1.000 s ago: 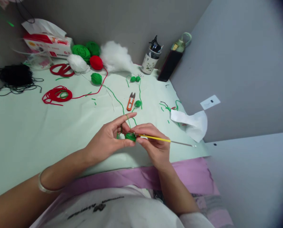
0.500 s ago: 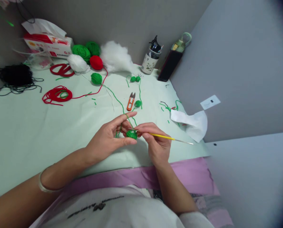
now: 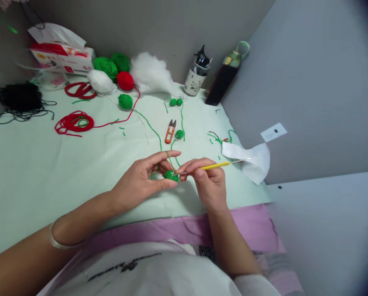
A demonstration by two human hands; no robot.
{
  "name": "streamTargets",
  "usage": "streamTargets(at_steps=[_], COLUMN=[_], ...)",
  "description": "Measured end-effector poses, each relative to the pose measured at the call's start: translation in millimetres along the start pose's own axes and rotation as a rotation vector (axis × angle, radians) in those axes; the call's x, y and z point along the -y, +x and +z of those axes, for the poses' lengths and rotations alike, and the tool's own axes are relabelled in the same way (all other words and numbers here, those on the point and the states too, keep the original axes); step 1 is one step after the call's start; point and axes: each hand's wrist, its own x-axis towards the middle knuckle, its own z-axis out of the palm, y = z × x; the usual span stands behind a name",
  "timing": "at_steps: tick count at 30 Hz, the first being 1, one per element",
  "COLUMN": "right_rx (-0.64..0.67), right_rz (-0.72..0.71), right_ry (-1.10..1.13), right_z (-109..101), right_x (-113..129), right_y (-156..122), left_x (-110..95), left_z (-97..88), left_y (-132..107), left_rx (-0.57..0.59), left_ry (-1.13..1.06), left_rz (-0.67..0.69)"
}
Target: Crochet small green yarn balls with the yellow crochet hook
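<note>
Green crochet piece [image 3: 168, 176] pinched in our left fingers [image 3: 165, 184], crochet hook [image 3: 216, 166] clamped in right fingers [image 3: 200, 175]; we want even yarn [image 3: 160, 142] tension.

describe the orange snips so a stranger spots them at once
Over the pale green tabletop, find the left hand. Just beyond its extended finger lie the snips, dark blades pointing away; their orange handle sets them apart from the small green ball beside them.

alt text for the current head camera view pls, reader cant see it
A person's left hand holds a small green yarn piece while the right hand holds a yellow hook to it. Beyond lie orange snips, green, red and white yarn balls, and fluffy white fibre on a pale table.
</note>
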Motion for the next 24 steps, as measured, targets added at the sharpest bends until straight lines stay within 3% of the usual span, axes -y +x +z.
streamTargets(at_steps=[4, 11, 14, 19, 24], right_rx=[0.035, 0.078, 0.039, -0.082, -0.063], right_rz=[-0.090, -0.385, -0.342, -0.124, -0.097], right_ry=[-0.169, -0.554, -0.481, -0.138, -0.155], right_z=[0.0, 9.7, 11.6, 12.1, 10.5], right_x=[7.2, 8.9, 8.0, 4.3, 5.2], right_y=[-0.8, -7.2, -8.4, -7.6, -6.9], left_x=[0.3, 1.0, 0.7, -0.8, 0.7], left_z=[0.1, 3.0, 5.3, 7.0, 5.6], left_y=[1.5, 2.1, 0.1, -2.3, -1.7], left_rx=[-0.025, -0.144, -0.184, -0.159, -0.148], left_ry=[0.022, 0.102, 0.122, 0.075, 0.066], left_rz=[0.011, 0.031, 0.075, 0.111, 0.103])
